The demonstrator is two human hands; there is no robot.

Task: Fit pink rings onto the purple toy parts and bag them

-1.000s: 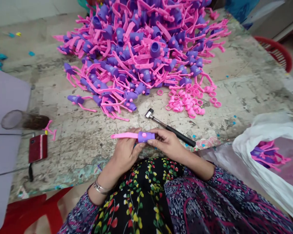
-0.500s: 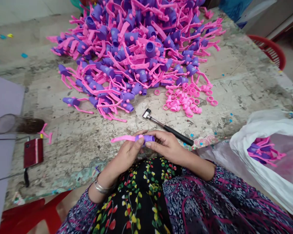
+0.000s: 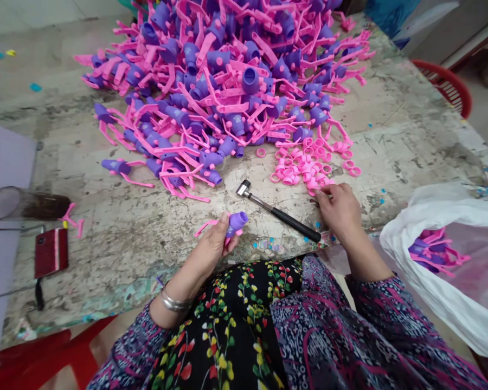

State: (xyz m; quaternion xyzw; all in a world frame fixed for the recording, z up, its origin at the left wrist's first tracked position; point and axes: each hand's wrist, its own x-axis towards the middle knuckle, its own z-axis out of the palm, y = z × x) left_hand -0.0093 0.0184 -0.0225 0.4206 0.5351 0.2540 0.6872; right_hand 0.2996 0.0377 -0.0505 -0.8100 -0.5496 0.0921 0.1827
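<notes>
My left hand (image 3: 209,252) is closed around a purple and pink toy piece (image 3: 232,223), its purple tube pointing up to the right near the table's front edge. My right hand (image 3: 339,208) reaches to the near edge of a cluster of small pink rings (image 3: 309,165), fingertips pinched at a ring; I cannot make out whether one is held. A small hammer (image 3: 278,211) with a black handle lies on the table between the two hands. A big heap of the same purple and pink pieces (image 3: 223,81) fills the far half of the table.
A white plastic bag (image 3: 451,260) at the right holds several purple and pink pieces. A glass (image 3: 24,203) lies on its side at the left, with a red phone (image 3: 51,252) below it. A red basket (image 3: 447,84) stands at the far right.
My right hand let go of the toy piece and moved right and forward to the pink rings. My left hand kept the piece and tilted it.
</notes>
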